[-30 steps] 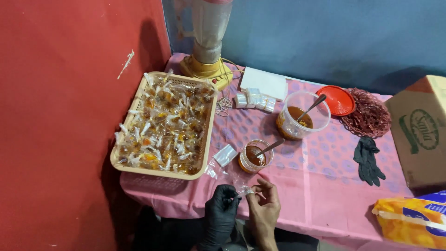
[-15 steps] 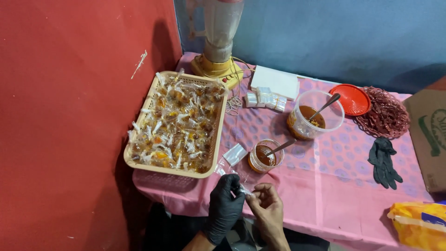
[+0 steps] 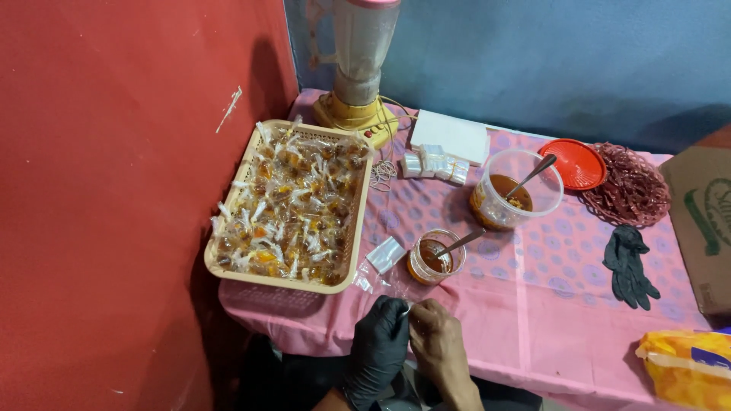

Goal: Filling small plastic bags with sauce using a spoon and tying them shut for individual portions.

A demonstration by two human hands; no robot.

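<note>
While both hands meet at the table's near edge, the black-gloved left hand and bare right hand pinch a small clear plastic bag between their fingertips. At twelve o'clock stands a small sauce cup; at ten o'clock, a basket of tied packets.

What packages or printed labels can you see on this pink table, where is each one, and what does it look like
Brown cardboard box: right edge of the table, partly cut off, green printed emblem on its side.
Yellow and orange plastic bag: bottom right corner, crinkled, with a blue patch.
Small clear plastic sachets: heaped in the cream woven tray on the left, orange-brown filling, unlabelled.
Flat white box: beside the blender base, plain.
</note>
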